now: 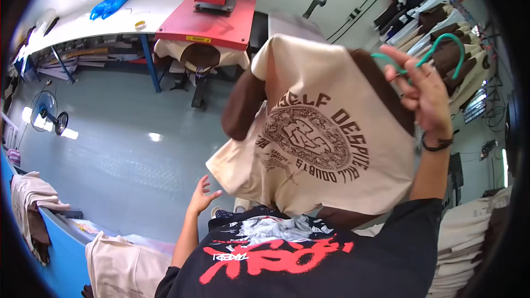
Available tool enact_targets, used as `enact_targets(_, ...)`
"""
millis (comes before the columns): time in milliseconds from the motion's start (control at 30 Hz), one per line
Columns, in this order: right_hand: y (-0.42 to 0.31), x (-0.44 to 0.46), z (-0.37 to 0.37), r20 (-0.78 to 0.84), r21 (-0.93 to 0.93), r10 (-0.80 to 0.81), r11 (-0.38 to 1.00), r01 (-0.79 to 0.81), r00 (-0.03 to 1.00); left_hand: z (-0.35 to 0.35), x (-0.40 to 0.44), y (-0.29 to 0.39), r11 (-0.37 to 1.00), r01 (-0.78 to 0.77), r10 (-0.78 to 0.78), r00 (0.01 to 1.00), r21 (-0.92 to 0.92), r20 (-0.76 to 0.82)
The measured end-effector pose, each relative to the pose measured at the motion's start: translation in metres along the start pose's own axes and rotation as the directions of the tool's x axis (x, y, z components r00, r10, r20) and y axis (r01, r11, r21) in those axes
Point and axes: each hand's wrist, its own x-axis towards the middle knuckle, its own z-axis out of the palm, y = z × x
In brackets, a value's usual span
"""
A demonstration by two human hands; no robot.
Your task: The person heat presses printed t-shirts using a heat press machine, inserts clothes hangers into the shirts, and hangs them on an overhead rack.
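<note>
My right hand [422, 91] is raised at the right, its fingers closed around a green hanger [457, 49] whose curved hook sticks out past them. Spread out beside it is a cream T-shirt [331, 77] with brown sleeves and a dark brown printed design of lettering around an oval. The shirt looks tilted and partly folded, and most of the hanger is hidden by it and by my fingers. Low and to the left, my left hand [203, 194] has its fingers apart, close to the shirt's lower left edge, and holds nothing.
A red heat press [212, 19] stands ahead with a cream and brown garment under it. Many shirts [430, 19] hang on a rack at upper right. Stacked shirts [469, 237] lie at lower right, others [127, 265] at lower left. A fan [47, 111] stands left.
</note>
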Motion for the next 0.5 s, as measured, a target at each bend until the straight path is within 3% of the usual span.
enact_targets(67,-0.023,-0.01,-0.023,-0.073,-0.079,-0.099,0.992,0.093,0.992,0.016,0.035,-0.014,0.999,0.018,-0.016,0.998,-0.038,0.062)
enact_targets(133,-0.039,-0.022,-0.037,-0.149,-0.13,-0.162,0.981,0.143,0.975,0.021,0.084,-0.038,0.899,0.216,-0.23,0.973,-0.382,0.011)
enact_targets(167,-0.04,-0.028,-0.047,-0.217,-0.177,-0.197,0.971,0.16,0.956,0.02,0.11,-0.052,0.867,0.204,-0.229,0.974,-0.454,0.001)
enact_targets(267,-0.025,-0.047,-0.094,-0.305,-0.228,-0.28,0.949,0.216,0.91,0.008,0.165,-0.047,0.833,0.065,-0.168,0.976,-0.549,-0.14)
enact_targets(333,-0.005,-0.066,-0.135,-0.416,-0.231,-0.306,0.946,0.226,0.857,0.012,0.199,-0.029,0.855,0.019,-0.123,0.978,-0.519,-0.166)
enact_targets(400,0.02,-0.085,-0.168,-0.453,-0.201,-0.296,0.953,0.228,0.841,0.024,0.23,-0.019,0.794,-0.055,0.054,0.998,-0.605,-0.02)
enact_targets(467,0.046,-0.101,-0.212,-0.444,-0.18,-0.278,0.959,0.219,0.852,0.05,0.264,-0.014,0.631,0.032,0.132,0.98,-0.775,0.148)
enact_targets(500,0.072,-0.106,-0.237,-0.573,-0.171,-0.234,0.971,0.165,0.785,0.068,0.27,0.0,0.635,0.035,0.124,0.981,-0.772,0.146)
